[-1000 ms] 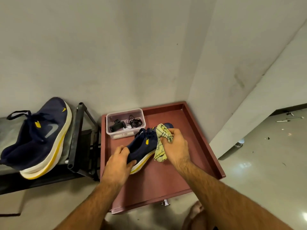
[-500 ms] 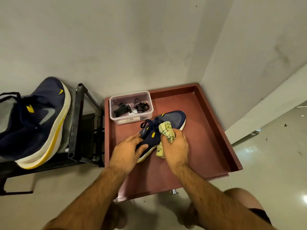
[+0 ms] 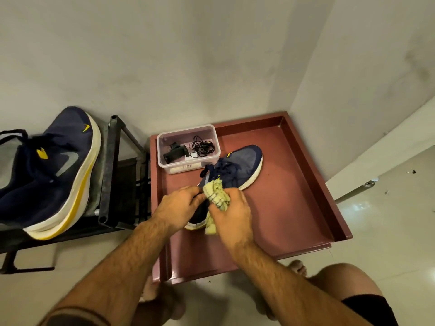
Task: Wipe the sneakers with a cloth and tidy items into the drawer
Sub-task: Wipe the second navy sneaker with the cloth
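A navy sneaker (image 3: 240, 165) with a white and yellow sole lies in the open red-brown drawer (image 3: 294, 198), toe toward the back right. My left hand (image 3: 179, 205) grips its heel end and hides that part. My right hand (image 3: 233, 212) holds a bunched yellow-green cloth (image 3: 215, 194) against the sneaker's side near the collar. The matching second sneaker (image 3: 54, 175) rests on a black metal rack at the left, out of both hands' reach.
A clear plastic box (image 3: 188, 149) with a black cable and a small black device sits in the drawer's back left corner, touching the sneaker's laces. The black rack (image 3: 113, 170) stands left of the drawer. Walls close in behind and to the right. My knees and feet are below.
The view has dropped and come closer. My right hand has slid the cloth from the sneaker's middle back toward the heel. My left hand keeps its grip on the heel end.
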